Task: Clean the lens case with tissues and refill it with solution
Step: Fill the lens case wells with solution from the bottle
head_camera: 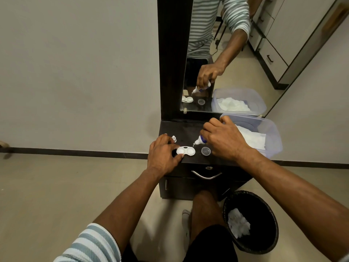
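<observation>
A white two-well lens case (186,151) lies open on the dark cabinet top (181,129). My left hand (163,153) pinches its left end and holds it flat. In my right hand (224,141) is a small white solution bottle (200,140) with a blue label, tipped down to the left, its nozzle just above the case's right well. A clear round case cap (205,151) lies to the right of the case. A small white bottle cap (174,138) stands behind my left hand.
A clear plastic tub (272,137) with white tissues stands at the cabinet's right end. A mirror (226,53) rises behind the cabinet top. A black bin (251,222) with crumpled tissue sits on the floor at the right, by my knee.
</observation>
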